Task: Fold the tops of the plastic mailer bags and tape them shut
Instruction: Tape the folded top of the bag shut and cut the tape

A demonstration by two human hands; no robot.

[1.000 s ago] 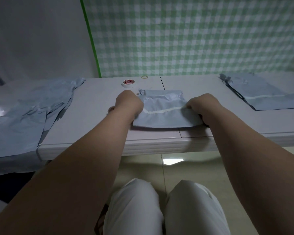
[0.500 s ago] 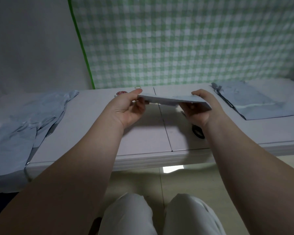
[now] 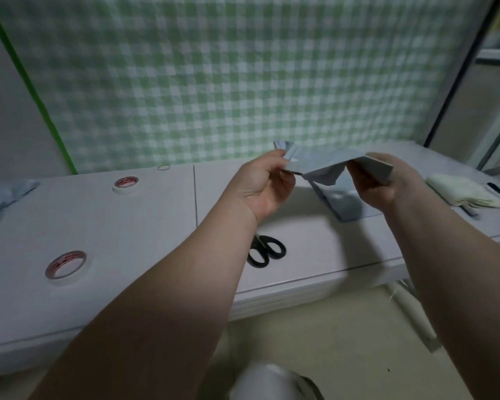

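Head view, left to right: a near tape roll (image 3: 66,267) and a farther tape roll (image 3: 126,184) lie on the pale desk (image 3: 145,226), black scissors (image 3: 265,249) sit near its front edge, and above them the left hand (image 3: 264,183) pinches the crumpled end of a grey mailer bag (image 3: 324,166) while the right hand (image 3: 381,180) grips its firmer end, the bag held clear of the desk. I judge the bag is being carried toward the grey mailer pile (image 3: 344,203) at right, so next it needs setting down flat. A green checked curtain (image 3: 243,76) hangs behind.
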